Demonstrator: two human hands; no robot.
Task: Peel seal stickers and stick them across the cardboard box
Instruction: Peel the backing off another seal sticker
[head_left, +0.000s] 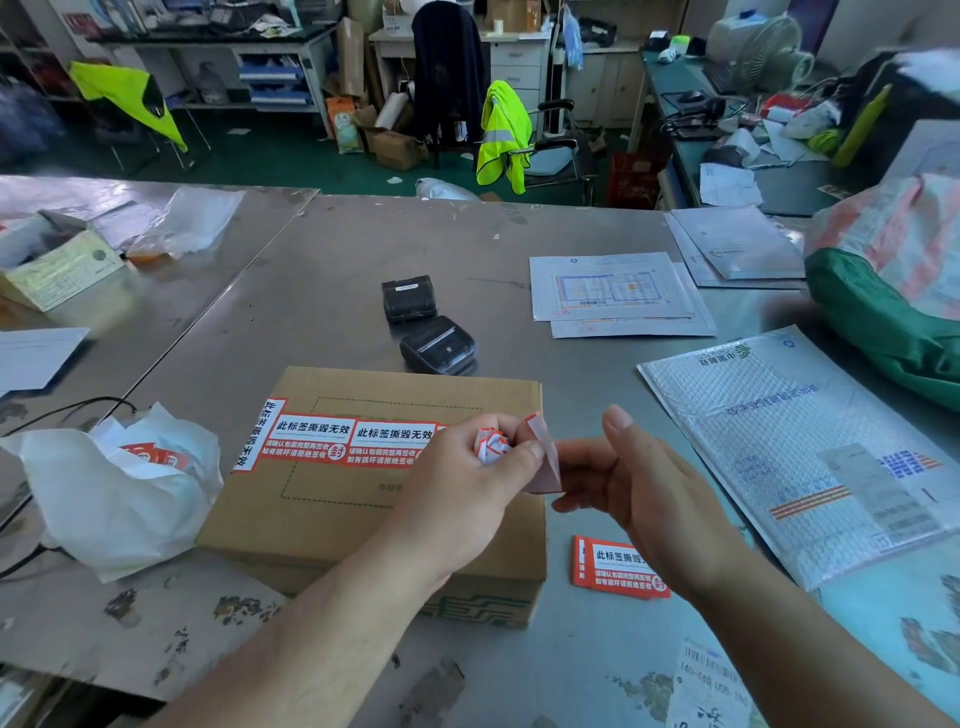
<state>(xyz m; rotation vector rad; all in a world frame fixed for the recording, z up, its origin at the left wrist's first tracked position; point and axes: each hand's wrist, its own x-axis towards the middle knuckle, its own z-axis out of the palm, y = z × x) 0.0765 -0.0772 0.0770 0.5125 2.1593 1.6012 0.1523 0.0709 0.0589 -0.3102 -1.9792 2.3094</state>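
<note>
A sticker is being pinched between the left hand and the right hand, apparently mid-peel. Crumpled backing is being clutched in the left hand's curled fingers. Left of that hand, stuck stickers are already lying across the box, so the task is being judged partly done. Spare stickers are being kept on the table beneath the right hand.

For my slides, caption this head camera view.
Left hand pinches a seal sticker beside the right hand, over the partly stickered cardboard box.
</note>
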